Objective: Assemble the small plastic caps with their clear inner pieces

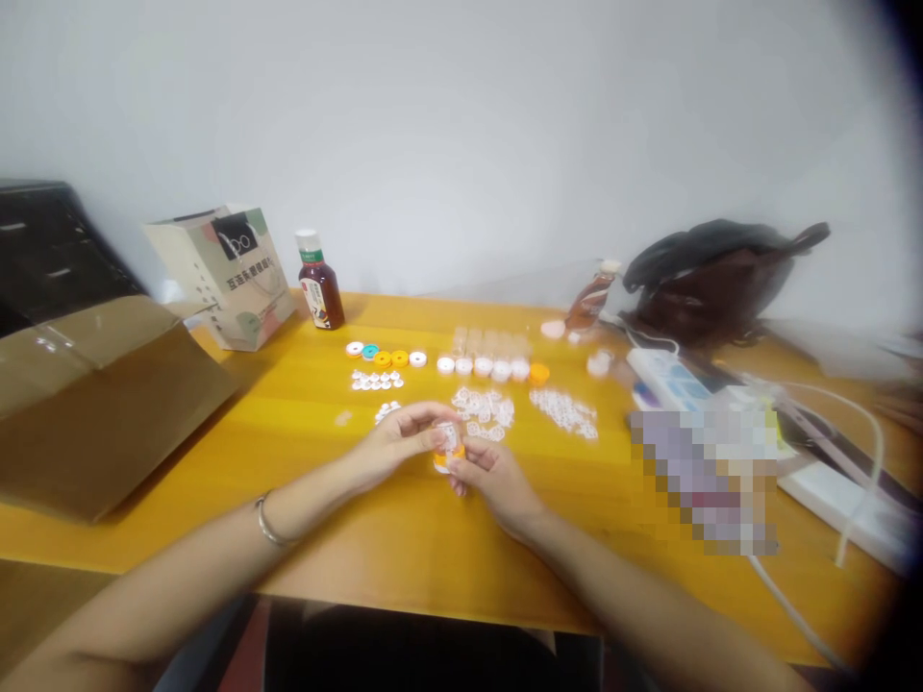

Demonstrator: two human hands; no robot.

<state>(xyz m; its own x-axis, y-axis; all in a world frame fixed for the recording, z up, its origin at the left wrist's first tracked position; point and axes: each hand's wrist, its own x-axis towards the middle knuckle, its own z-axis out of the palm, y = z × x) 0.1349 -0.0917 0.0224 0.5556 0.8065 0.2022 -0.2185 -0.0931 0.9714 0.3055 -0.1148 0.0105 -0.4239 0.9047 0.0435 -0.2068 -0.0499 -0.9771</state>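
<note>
Both my hands meet over the middle of the yellow table (404,538). My left hand (400,440) and my right hand (490,478) are closed together on a small clear vial with an orange cap (448,448), the left pinching its top, the right gripping its orange base. Just beyond lie piles of small white plastic parts (485,409) and another pile (566,411). A row of orange, teal and white rings (385,357) and a row of white caps with one orange cap (492,366) sit farther back.
An open cardboard box (93,404) stands at the left, with a paper bag (227,274) and a dark bottle (320,284) behind it. At the right are a tipped bottle (592,296), a dark bag (713,279), a white power strip (667,380) and cables (861,481).
</note>
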